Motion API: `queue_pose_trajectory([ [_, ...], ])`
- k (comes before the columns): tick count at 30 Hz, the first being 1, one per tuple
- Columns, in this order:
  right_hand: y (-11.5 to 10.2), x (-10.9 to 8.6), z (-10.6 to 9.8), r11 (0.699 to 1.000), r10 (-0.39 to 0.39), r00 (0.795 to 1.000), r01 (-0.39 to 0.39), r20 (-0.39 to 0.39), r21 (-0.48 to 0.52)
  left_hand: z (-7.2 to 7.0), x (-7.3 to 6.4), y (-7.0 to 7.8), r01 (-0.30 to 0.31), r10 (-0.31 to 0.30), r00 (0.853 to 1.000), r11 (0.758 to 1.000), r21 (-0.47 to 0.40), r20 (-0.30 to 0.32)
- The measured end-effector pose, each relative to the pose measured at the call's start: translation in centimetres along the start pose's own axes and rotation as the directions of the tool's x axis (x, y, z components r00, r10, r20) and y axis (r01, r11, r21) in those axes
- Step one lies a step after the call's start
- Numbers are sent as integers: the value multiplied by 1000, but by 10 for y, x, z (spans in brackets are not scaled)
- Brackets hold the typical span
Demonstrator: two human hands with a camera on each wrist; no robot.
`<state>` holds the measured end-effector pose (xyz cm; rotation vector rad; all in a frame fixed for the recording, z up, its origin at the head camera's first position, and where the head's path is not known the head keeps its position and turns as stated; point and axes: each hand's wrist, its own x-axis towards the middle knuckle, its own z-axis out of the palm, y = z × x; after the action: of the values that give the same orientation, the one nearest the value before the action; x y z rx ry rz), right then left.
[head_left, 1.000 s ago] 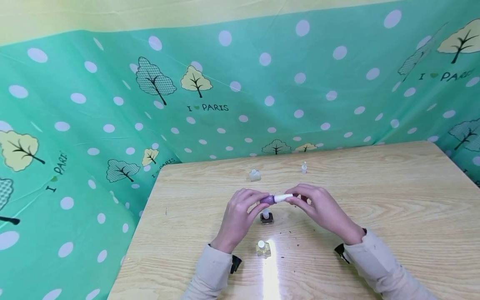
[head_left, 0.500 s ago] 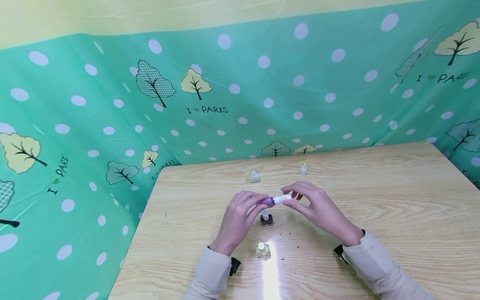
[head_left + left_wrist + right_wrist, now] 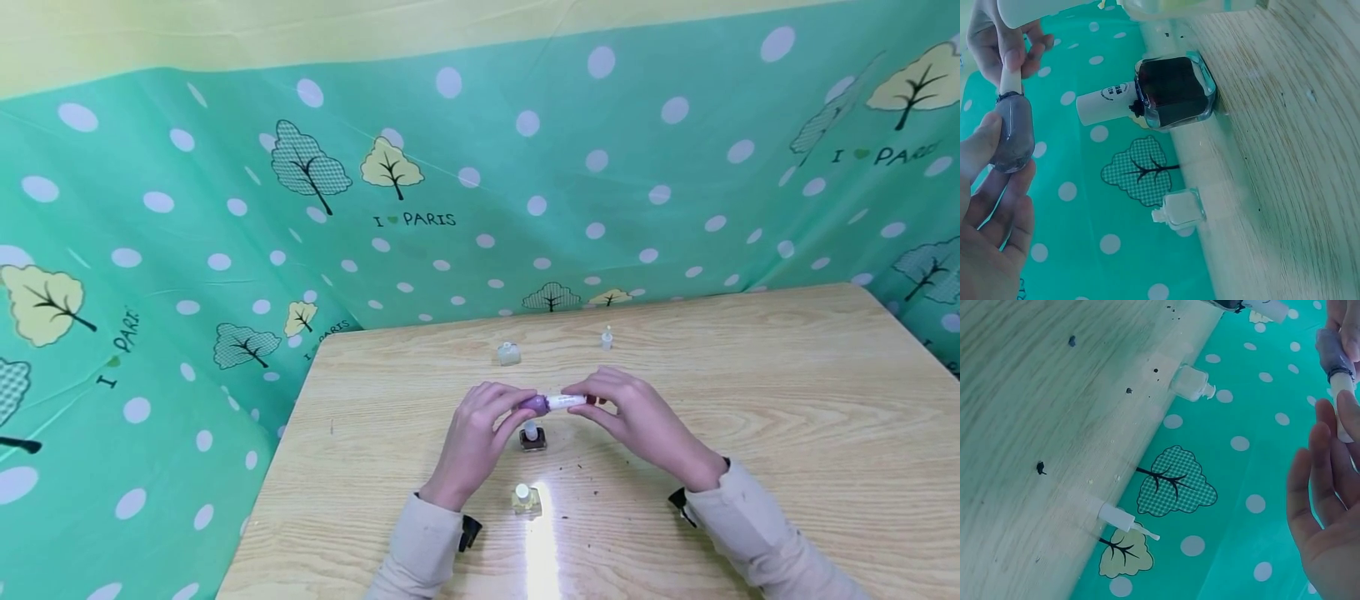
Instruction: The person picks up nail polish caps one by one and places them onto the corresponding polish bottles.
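A purple nail polish bottle lies sideways in the air above the table, held at its body between the thumb and fingers of my left hand. Its white cap points right, and my right hand pinches it. Cap and bottle meet at a dark, crusted neck, plain in the left wrist view on the nail polish bottle. Just below stands a dark nail polish bottle with a white cap. Nearer the front is a pale yellow nail polish bottle, also white-capped.
Toward the back of the wooden table stands an uncapped clear bottle. To its right, a white brush cap stands with its brush upward. Small dark flakes dot the tabletop. A green patterned cloth hangs behind.
My right fingers loosened and spread around the cap half a second ago, and now they grip it again. Lettering on the cap has turned into view. The left hand stays nearly still.
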<state>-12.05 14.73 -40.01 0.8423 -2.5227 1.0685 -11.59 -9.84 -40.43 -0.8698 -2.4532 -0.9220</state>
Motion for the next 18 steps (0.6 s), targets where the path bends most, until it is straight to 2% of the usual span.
queue_pose_trajectory([
  [5,0,0,-1,999,37,999,-36,38,-5,0,0,0,4,-4,1000,1000,-1,5],
  [9,0,1,-1,996,79,994,-83,78,40,0,0,0,0,0,1000,1000,-7,-3],
  [14,0,2,0,974,161,977,-180,137,137,1,1,0,-28,28,999,1000,-7,-35],
  [18,1,4,1,956,210,965,-236,155,173,1,2,0,-54,53,997,998,-12,-58],
])
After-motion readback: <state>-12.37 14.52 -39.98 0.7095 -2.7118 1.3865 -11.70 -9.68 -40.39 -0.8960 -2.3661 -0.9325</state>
